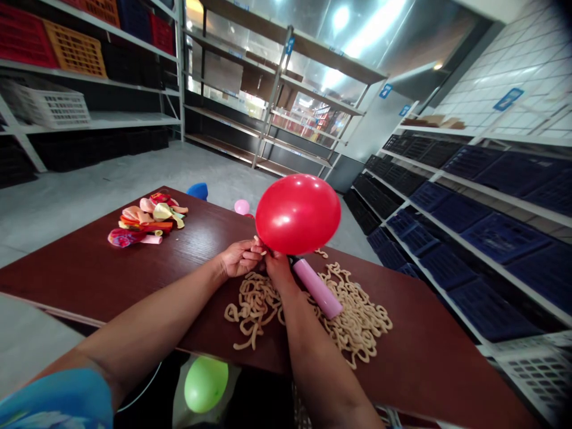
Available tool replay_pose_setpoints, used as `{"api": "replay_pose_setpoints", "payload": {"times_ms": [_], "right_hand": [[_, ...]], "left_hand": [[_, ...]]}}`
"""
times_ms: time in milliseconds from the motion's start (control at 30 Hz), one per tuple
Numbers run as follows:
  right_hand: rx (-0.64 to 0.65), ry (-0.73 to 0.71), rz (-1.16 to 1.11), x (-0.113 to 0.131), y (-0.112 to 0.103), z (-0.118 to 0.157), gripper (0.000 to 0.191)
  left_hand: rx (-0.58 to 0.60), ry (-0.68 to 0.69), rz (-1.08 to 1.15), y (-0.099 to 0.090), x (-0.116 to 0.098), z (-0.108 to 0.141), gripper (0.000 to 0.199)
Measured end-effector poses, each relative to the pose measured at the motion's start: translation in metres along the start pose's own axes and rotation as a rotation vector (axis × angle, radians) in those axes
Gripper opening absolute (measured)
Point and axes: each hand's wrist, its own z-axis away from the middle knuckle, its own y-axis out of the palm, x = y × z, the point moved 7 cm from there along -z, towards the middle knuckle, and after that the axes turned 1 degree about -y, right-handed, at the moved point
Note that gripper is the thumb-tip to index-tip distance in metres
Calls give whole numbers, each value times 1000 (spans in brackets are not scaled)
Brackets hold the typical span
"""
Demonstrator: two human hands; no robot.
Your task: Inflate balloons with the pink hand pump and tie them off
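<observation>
A blown-up red balloon (298, 213) stands over the middle of the table, its neck down among my fingers. My left hand (243, 257) is closed in a pinch at the neck. Pressed close beside it, my right hand (277, 267) is closed around the base of the balloon; its fingertips are mostly hidden. Just right of that wrist lies a pink cylinder (318, 289) with a dark end, which looks like a balloon hand pump. It rests on a heap of beige curly strands (361, 322). More such strands (252, 307) lie under my wrists.
Limp balloons in several colours (145, 220) are piled on the far left of the brown table (205, 232). A green balloon (206, 384) sits below the near edge. Pink (242, 207) and blue (198, 190) balloons are on the floor beyond. Shelves with crates (496, 232) line the room.
</observation>
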Motion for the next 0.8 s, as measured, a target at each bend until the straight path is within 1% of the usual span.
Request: {"api": "replay_pose_setpoints", "payload": {"times_ms": [100,167,200,267,333,400,467,567,667,733,800], "right_hand": [[-36,143,-76,-8,2,1,23],[-85,205,-131,-8,-1,2,26],[-107,210,-142,-6,-3,3,28],[-124,199,-130,1,-7,4,28],[-104,162,-79,10,-8,6,25],[-57,88,-15,20,-8,8,23],[1,-12,54,31,-6,10,21],[52,-196,172,48,-6,12,18],[6,-330,265,58,-11,12,17],[-20,-351,277,58,-12,11,17],[-17,-310,219,52,-11,9,15]], "left_hand": [[-37,67,-33,-3,-6,-3,7],[-107,133,-85,-8,-13,-5,8],[-157,179,-128,-12,-17,-5,9],[-286,275,-288,-20,-25,-5,11],[-436,363,-534,-28,-32,-4,14],[-583,433,-792,-35,-38,-1,22],[-666,487,-991,-36,-41,1,28],[-686,526,-1191,-34,-43,1,30],[-703,540,-1317,-29,-43,2,30],[-695,551,-1378,-25,-42,2,30],[-671,554,-1421,-22,-40,1,31]]}}
